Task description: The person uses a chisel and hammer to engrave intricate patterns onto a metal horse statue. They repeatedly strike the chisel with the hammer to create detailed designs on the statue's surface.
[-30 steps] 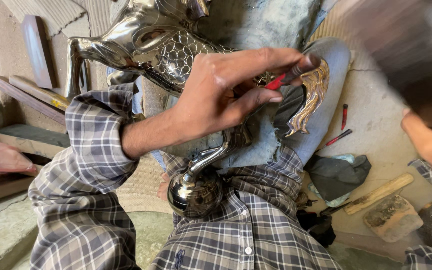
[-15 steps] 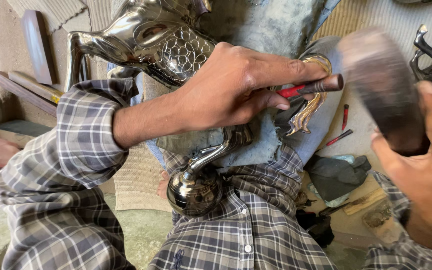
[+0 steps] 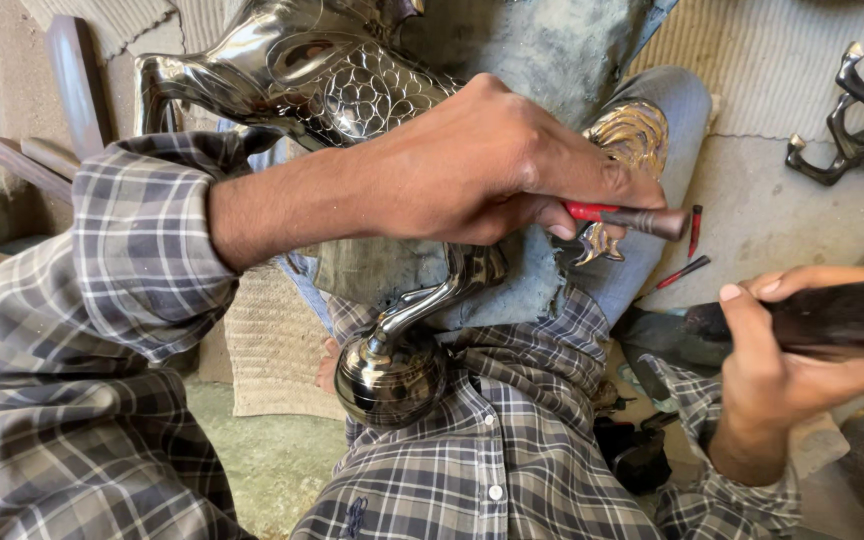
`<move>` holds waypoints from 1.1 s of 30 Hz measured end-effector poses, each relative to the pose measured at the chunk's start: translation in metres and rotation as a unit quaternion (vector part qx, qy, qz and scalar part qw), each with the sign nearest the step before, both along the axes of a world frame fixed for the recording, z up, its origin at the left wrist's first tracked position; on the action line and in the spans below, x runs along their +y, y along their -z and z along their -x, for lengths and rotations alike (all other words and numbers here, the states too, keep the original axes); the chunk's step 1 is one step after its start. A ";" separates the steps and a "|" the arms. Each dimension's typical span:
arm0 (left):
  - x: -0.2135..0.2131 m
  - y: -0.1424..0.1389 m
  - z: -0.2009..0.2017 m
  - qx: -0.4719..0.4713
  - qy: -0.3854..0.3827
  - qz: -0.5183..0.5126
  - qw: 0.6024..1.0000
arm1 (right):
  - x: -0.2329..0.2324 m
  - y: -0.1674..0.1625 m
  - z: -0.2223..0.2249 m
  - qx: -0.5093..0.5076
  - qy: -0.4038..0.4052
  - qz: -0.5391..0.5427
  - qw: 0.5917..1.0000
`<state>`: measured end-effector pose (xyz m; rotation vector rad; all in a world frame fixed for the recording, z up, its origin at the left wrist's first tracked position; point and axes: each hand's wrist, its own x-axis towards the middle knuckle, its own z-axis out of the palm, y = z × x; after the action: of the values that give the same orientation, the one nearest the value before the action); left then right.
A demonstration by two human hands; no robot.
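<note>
I see two hands, and both are mine. My left hand (image 3: 482,165) is in the middle, closed tight around one small chisel (image 3: 627,217). The chisel has a red part by my fingers and a dark metal end that sticks out to the right. My right hand (image 3: 787,350) is low on the right side. Its fingers wrap all the way around one dark wooden handle (image 3: 837,320) that runs off the right edge, so I cannot see the end of it. The handle is near the chisel end but not touching it.

One big shiny metal animal figure (image 3: 322,75) lies across my lap, under my left hand. It has scale marks cut into its body. One gold curly part (image 3: 632,135) shows just behind the chisel. One leg goes down to one round metal ball (image 3: 392,375) near my shirt.

On the floor to the right I count two thin red sticks (image 3: 687,250), close together. Far right lies one dark metal piece with prongs (image 3: 857,130). Far left stands one wooden board (image 3: 72,75).
</note>
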<state>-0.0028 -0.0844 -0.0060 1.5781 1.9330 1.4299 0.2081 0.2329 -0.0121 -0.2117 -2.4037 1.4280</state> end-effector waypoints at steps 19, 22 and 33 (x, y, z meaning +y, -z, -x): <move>0.025 -0.018 0.016 -0.015 0.179 0.005 0.984 | -0.039 0.075 -0.033 0.067 0.010 -0.176 0.982; 0.029 -0.019 0.016 -0.013 0.215 0.044 0.976 | -0.048 0.077 -0.026 0.149 0.017 -0.164 0.975; 0.033 -0.027 0.019 -0.009 0.228 0.041 0.973 | -0.055 0.075 -0.028 0.090 0.026 -0.184 0.978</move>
<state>-0.0213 -0.0514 0.0206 1.8083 1.4633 1.1503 0.2362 0.1782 -0.0868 -0.0493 -2.4351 0.9112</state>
